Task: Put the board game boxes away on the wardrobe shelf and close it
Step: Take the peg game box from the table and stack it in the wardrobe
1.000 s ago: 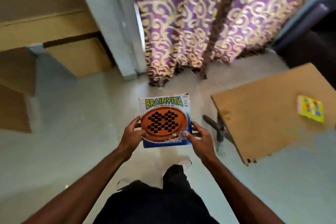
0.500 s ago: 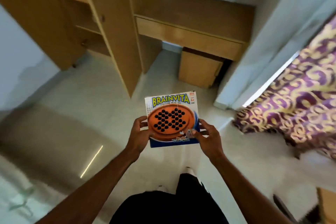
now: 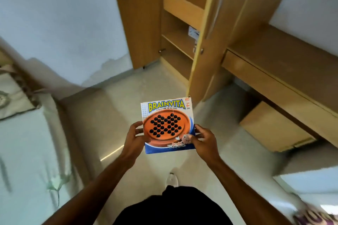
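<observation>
The Brainvita box point(image 3: 167, 126) is still gripped by its side edges between left hand point(image 3: 134, 138) and right hand point(image 3: 204, 141), while the open wardrobe point(image 3: 182, 11) is now faced beyond them, so shelving is judged close.

We hold both bare arms extended forward, the left forearm point(image 3: 95, 186) and the right forearm point(image 3: 241, 186) converging toward the centre. Our left hand point(image 3: 134, 139) grips the left edge of the square blue-and-orange cardboard game box point(image 3: 167, 126), thumb on the front face. Our right hand point(image 3: 204, 142) grips the right edge, fingers curled round it, thumb pressed on the lower right of the face.
</observation>
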